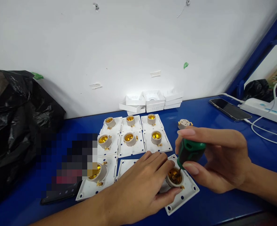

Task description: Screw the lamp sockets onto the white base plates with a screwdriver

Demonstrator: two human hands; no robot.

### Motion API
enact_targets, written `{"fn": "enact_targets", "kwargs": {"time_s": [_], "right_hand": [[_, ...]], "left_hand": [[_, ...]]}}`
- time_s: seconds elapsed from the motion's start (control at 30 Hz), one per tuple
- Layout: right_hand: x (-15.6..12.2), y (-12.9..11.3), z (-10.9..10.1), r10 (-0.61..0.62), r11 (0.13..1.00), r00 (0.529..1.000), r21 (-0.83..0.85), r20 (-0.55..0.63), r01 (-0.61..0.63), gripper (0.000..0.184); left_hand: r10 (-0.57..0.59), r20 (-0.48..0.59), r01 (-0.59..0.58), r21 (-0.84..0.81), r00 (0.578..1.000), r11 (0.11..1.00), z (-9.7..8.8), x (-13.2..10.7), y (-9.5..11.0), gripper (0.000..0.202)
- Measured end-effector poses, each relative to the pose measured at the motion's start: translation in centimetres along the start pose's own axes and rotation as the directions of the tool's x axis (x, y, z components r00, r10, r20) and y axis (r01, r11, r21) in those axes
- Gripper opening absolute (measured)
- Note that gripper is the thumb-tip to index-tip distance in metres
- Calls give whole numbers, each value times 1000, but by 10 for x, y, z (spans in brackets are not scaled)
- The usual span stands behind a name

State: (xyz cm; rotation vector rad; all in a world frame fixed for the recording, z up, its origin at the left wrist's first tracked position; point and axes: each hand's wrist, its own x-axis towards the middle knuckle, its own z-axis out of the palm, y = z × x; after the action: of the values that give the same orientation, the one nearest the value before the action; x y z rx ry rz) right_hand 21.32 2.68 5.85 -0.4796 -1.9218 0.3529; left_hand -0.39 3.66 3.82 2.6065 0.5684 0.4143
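Note:
My right hand point(218, 160) grips a short green and black screwdriver point(191, 152), its thin shaft reaching down into a lamp socket point(175, 176). The socket is a pale ring with a gold threaded inside, and it sits on a white square plate point(184, 199). My left hand point(148, 185) has its thumb and fingers around the socket's sides. The screw under the screwdriver's tip is too dark to make out. Part of another white plate point(125, 164) shows behind my left hand, which covers the rest of it.
Several plates with sockets point(130, 138) lie in rows beyond my hands. White square covers point(154, 102) are stacked against the wall. A loose socket point(185, 123), a phone point(230, 109) and a power strip point(267, 108) are to the right. A black bag point(16, 125) stands left, beside a partly blurred phone point(63, 191).

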Motion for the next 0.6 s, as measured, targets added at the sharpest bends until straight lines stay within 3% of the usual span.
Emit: {"fn": "enact_targets", "kwargs": {"time_s": [0.33, 0.6], "right_hand": [[2, -1, 3, 2, 997, 1000, 79, 20, -3, 63], [5, -3, 4, -24, 999, 998, 44, 56, 21, 54]], "left_hand": [[-34, 31, 35, -49, 999, 998, 0, 2, 0, 20], [-41, 24, 42, -69, 999, 997, -1, 1, 0, 18]]}}
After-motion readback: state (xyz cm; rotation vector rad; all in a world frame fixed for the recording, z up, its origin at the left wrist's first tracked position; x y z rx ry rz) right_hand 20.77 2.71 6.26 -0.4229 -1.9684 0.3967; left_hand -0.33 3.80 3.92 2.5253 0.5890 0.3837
